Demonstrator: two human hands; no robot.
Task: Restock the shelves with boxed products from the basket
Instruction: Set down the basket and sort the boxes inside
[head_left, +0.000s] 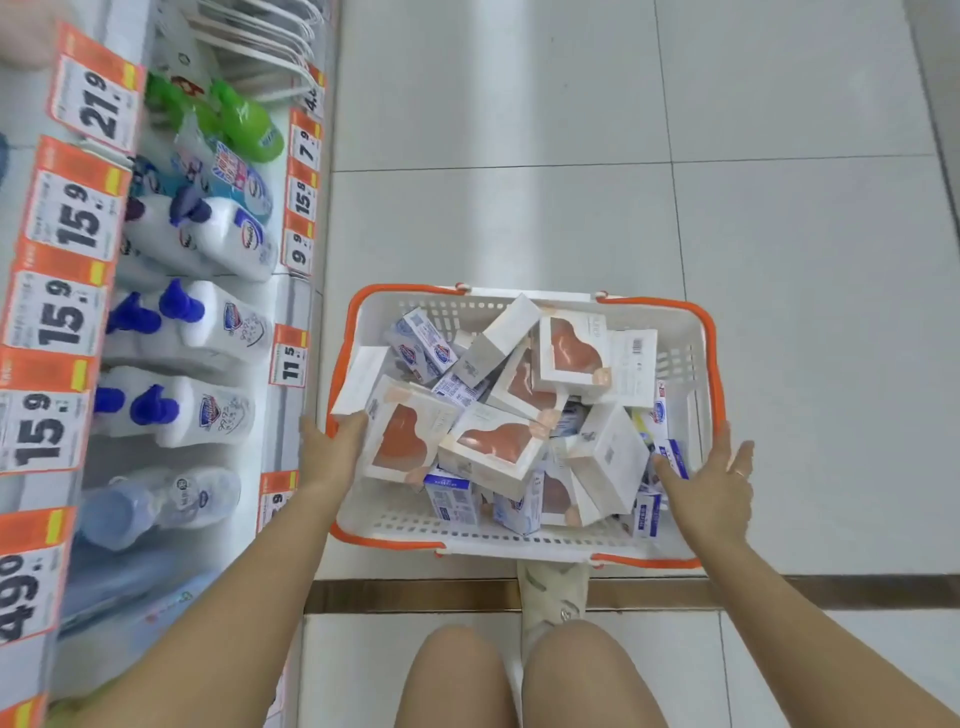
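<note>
Fingers of the left hand (332, 447) curl over the left rim of the white shopping basket (691, 364), close beside a white window box with a pink heart-shaped item (410, 441); whether the fingertips grip the rim or the box edge cannot be told. The right hand (711, 478) hangs over the basket's right rim with its fingers spread and straight, the fingertips reaching toward small blue-and-white boxes (670, 460) at that side, holding nothing; a ring shows on one finger.

The basket, with orange handles (719, 364) folded down along its rim, sits on the pale tiled floor (519, 130) just beside the shelves (301, 301). It is piled loosely with boxed products: several white window boxes lying at angles, plain white cartons (501, 332), and small blue-and-white soap-type boxes (423, 340) tucked among and under them.

On the shelves to the left stand white pump bottles with blue tops (208, 322), white spray bottles (218, 239) and green bottles (249, 122). Orange-and-white price tags (67, 312) run along the shelf edges, reading 21.9, 15.9 and 11.5 among others. The person's bare knees (571, 675) show at the bottom, and one light shoe (556, 592) lies just under the basket's near edge
</note>
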